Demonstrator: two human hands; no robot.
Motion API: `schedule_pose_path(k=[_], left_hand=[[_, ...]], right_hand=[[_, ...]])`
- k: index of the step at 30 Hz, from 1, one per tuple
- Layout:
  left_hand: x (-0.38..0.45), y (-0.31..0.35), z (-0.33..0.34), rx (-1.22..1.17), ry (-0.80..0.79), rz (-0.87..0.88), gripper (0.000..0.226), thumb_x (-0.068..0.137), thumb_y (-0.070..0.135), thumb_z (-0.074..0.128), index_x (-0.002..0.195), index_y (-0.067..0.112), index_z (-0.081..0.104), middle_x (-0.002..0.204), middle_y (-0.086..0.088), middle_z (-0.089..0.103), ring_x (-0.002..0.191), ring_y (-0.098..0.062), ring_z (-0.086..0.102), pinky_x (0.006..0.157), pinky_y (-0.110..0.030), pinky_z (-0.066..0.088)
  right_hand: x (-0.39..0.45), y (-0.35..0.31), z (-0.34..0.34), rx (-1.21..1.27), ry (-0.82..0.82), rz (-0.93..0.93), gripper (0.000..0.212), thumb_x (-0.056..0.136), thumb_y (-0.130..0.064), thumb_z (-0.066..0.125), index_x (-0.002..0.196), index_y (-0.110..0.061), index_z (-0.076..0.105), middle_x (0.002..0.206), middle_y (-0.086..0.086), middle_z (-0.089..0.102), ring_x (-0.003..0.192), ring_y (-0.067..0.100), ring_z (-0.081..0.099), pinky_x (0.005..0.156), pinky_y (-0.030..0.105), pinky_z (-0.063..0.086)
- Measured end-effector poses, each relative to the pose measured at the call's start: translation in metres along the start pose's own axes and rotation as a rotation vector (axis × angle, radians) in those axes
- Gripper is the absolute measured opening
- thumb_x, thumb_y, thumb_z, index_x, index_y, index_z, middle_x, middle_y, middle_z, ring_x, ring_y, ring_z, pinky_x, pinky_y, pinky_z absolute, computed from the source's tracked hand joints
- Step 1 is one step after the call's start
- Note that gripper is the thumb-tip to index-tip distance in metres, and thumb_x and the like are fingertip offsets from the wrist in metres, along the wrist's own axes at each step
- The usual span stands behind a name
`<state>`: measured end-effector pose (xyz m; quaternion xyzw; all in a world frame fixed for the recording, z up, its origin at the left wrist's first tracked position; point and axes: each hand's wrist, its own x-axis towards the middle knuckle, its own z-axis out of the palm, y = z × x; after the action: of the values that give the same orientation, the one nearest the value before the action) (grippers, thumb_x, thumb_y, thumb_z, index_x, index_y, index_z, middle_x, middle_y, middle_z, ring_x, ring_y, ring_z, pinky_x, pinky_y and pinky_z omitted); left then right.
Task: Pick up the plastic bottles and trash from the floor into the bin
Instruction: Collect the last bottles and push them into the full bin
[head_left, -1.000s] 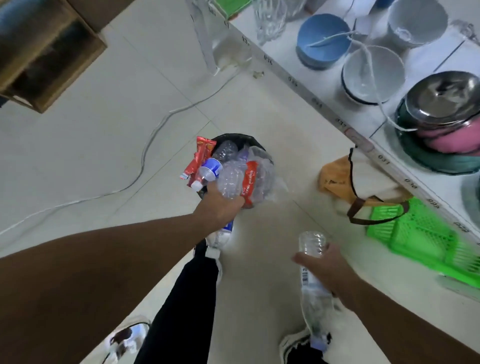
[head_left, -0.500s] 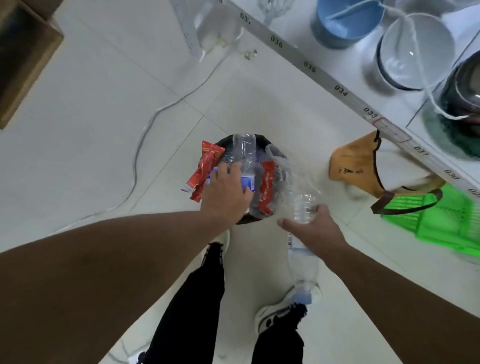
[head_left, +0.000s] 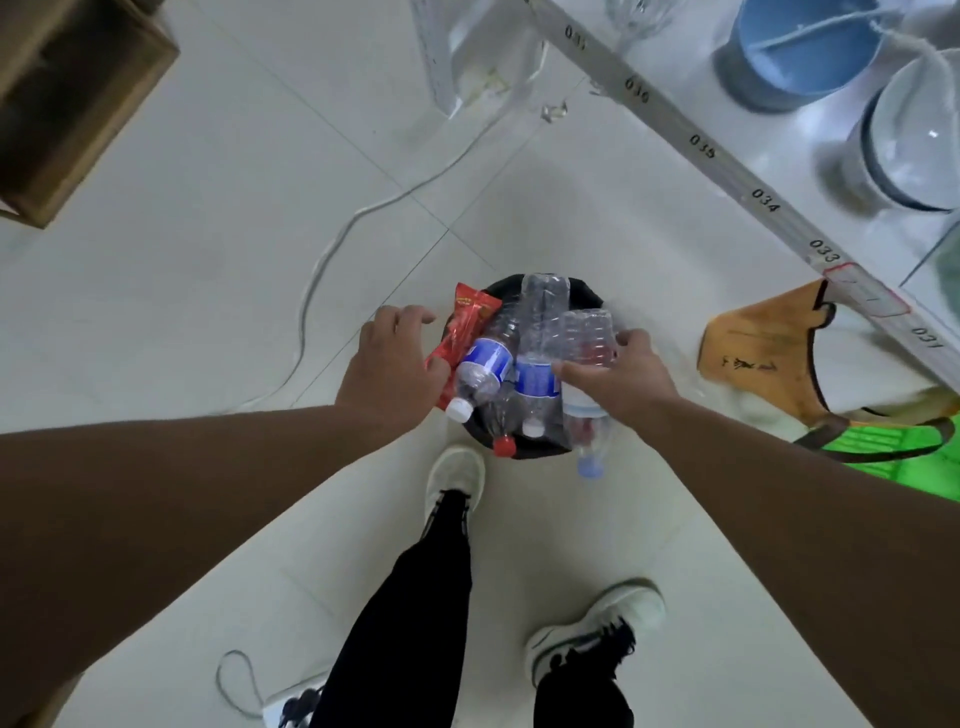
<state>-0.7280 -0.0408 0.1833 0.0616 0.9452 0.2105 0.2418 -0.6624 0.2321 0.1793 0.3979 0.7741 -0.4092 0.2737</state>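
Our right hand (head_left: 621, 376) grips a clear crumpled plastic bottle (head_left: 589, 338) over the heaped round black bin (head_left: 540, 447). Our left hand (head_left: 392, 369), fingers loosely spread, holds nothing beside the red snack wrapper (head_left: 462, 332) at the bin's edge.

one head-worn view, looking steeply down at the floor (head_left: 208, 260), wide-angle.

Pale glossy tiled floor (head_left: 218, 218), brown wooden box shelf (head_left: 67, 98) top left, white numbered table (head_left: 701, 145) on the right.
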Motion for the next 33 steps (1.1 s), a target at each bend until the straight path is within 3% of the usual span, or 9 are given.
schedule_pose_path(k=[3, 5, 9, 12, 17, 21, 24, 27, 33], left_hand=[[-0.007, -0.010, 0.002, 0.008, -0.012, 0.025, 0.049, 0.096, 0.024, 0.064, 0.143, 0.019, 0.053, 0.139, -0.007, 0.051, 0.126, -0.028, 0.050, 0.097, -0.040, 0.047], [-0.011, -0.009, 0.001, 0.014, -0.023, 0.038, 0.048, 0.096, 0.025, 0.065, 0.143, 0.019, 0.053, 0.139, -0.006, 0.051, 0.125, -0.027, 0.051, 0.094, -0.039, 0.049], [-0.008, 0.006, -0.006, 0.027, -0.039, 0.047, 0.050, 0.095, 0.025, 0.065, 0.143, 0.020, 0.052, 0.139, -0.006, 0.051, 0.124, -0.027, 0.051, 0.094, -0.043, 0.054], [0.000, 0.023, -0.013, 0.057, -0.040, 0.095, 0.049, 0.095, 0.025, 0.066, 0.142, 0.019, 0.053, 0.138, -0.008, 0.053, 0.123, -0.028, 0.052, 0.095, -0.046, 0.054], [0.004, 0.049, -0.016, 0.108, -0.040, 0.114, 0.048, 0.092, 0.024, 0.064, 0.139, 0.018, 0.054, 0.132, -0.010, 0.055, 0.118, -0.031, 0.054, 0.094, -0.052, 0.054], [-0.005, 0.068, -0.012, 0.179, -0.098, 0.153, 0.055, 0.085, 0.032, 0.067, 0.138, 0.024, 0.054, 0.129, -0.007, 0.056, 0.115, -0.032, 0.055, 0.091, -0.053, 0.054], [-0.019, 0.084, -0.005, 0.352, -0.212, 0.264, 0.059, 0.080, 0.045, 0.069, 0.135, 0.030, 0.053, 0.129, -0.001, 0.054, 0.110, -0.028, 0.055, 0.087, -0.047, 0.053], [-0.030, 0.105, 0.003, 0.413, -0.263, 0.328, 0.059, 0.080, 0.044, 0.072, 0.135, 0.029, 0.055, 0.130, -0.002, 0.056, 0.112, -0.028, 0.056, 0.085, -0.044, 0.053], [-0.045, 0.168, 0.015, 0.536, -0.359, 0.469, 0.078, 0.082, 0.052, 0.075, 0.150, 0.025, 0.048, 0.143, -0.009, 0.054, 0.132, -0.032, 0.050, 0.101, -0.050, 0.053]], right_hand=[[-0.005, 0.006, 0.002, 0.008, 0.094, -0.040, 0.065, 0.080, -0.055, 0.089, 0.122, -0.033, 0.045, 0.104, -0.007, 0.064, 0.080, 0.000, 0.062, 0.044, 0.017, 0.051], [-0.013, 0.012, -0.002, -0.009, 0.126, -0.068, 0.059, 0.081, -0.053, 0.088, 0.119, -0.034, 0.046, 0.105, -0.004, 0.066, 0.080, 0.001, 0.065, 0.037, 0.016, 0.048], [-0.025, 0.023, -0.016, -0.081, 0.137, -0.095, 0.072, 0.079, -0.057, 0.086, 0.134, -0.026, 0.052, 0.116, 0.000, 0.065, 0.089, 0.011, 0.068, 0.056, 0.027, 0.051], [-0.026, 0.031, -0.029, -0.119, 0.176, -0.096, 0.076, 0.077, -0.069, 0.081, 0.133, -0.024, 0.056, 0.115, -0.001, 0.064, 0.085, 0.005, 0.061, 0.055, 0.025, 0.042], [-0.038, 0.052, -0.043, -0.089, 0.172, -0.061, 0.077, 0.071, -0.078, 0.077, 0.125, -0.025, 0.059, 0.099, -0.008, 0.063, 0.082, 0.005, 0.062, 0.056, 0.027, 0.044], [-0.058, 0.082, -0.052, -0.060, 0.166, -0.034, 0.087, 0.060, -0.084, 0.073, 0.123, -0.027, 0.059, 0.110, -0.003, 0.062, 0.086, 0.008, 0.063, 0.062, 0.031, 0.051], [-0.075, 0.114, -0.062, -0.042, 0.166, 0.000, 0.088, 0.064, -0.079, 0.079, 0.130, -0.025, 0.058, 0.121, 0.002, 0.061, 0.095, 0.014, 0.064, 0.071, 0.032, 0.054], [-0.098, 0.150, -0.076, -0.001, 0.183, 0.070, 0.084, 0.069, -0.070, 0.086, 0.132, -0.023, 0.059, 0.122, 0.004, 0.061, 0.100, 0.019, 0.064, 0.077, 0.035, 0.054], [-0.160, 0.225, -0.099, 0.187, 0.279, 0.227, 0.077, 0.071, -0.061, 0.090, 0.131, -0.023, 0.061, 0.125, 0.007, 0.063, 0.109, 0.023, 0.065, 0.094, 0.041, 0.057]])
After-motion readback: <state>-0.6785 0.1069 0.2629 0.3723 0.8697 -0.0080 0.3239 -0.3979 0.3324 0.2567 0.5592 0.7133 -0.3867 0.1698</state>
